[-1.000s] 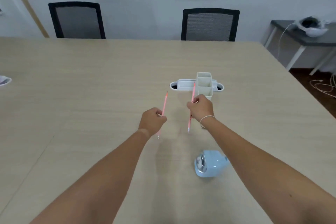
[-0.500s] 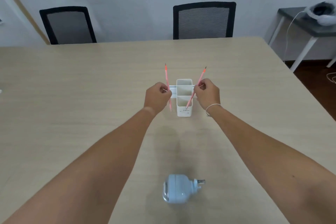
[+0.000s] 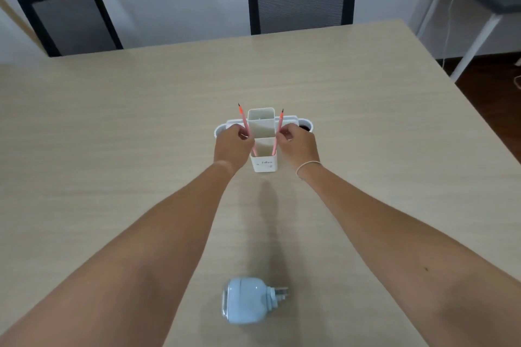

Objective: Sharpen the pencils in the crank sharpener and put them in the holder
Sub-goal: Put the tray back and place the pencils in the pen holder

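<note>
2 slim pink pencils (image 3: 244, 120) stand in boxy white holder (image 3: 263, 163).

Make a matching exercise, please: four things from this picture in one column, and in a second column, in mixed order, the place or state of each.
Things:
1. left hand
2. right hand
3. crank sharpener
4. holder

Places or states:
A. stands upright on the table, between the two hands
B. lies on the table nearest the camera, between the forearms
C. holds the pencil whose tip leans to the left
D. holds the pencil whose tip leans to the right; a thin band is on its wrist

Pairs: 1-C, 2-D, 3-B, 4-A
</note>
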`<control>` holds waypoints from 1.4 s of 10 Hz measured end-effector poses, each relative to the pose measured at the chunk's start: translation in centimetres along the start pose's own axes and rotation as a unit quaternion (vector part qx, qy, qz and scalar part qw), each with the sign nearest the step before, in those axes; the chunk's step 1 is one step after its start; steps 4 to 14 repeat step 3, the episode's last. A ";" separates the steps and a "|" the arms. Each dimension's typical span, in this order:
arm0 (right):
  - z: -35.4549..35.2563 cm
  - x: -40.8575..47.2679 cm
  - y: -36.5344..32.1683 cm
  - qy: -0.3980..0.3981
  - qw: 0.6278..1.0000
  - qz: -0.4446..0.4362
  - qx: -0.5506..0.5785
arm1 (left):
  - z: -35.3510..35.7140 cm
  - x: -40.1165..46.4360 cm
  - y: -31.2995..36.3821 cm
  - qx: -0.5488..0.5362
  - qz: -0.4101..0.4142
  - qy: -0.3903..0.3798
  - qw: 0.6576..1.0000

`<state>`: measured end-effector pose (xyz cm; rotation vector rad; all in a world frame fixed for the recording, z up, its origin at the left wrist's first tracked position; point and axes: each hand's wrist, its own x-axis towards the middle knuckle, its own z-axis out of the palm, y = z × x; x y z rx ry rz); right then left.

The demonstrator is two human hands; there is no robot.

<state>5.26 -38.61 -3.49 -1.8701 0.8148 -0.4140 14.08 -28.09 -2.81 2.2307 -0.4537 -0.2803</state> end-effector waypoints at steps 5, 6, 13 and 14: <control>-0.9 -0.9 0.4 0.001 0.999 0.020 -0.039 | 1.1 -0.6 -0.3 -0.044 -0.065 -0.037 0.996; -0.9 -0.9 0.4 0.001 0.999 0.020 -0.039 | 1.1 -0.6 -0.3 -0.044 -0.065 -0.037 0.996; -0.9 -0.9 0.4 0.001 0.999 0.020 -0.039 | 1.1 -0.6 -0.3 -0.044 -0.065 -0.037 0.996; -0.9 -0.9 0.4 0.001 0.999 0.020 -0.039 | 1.1 -0.6 -0.3 -0.044 -0.065 -0.037 0.996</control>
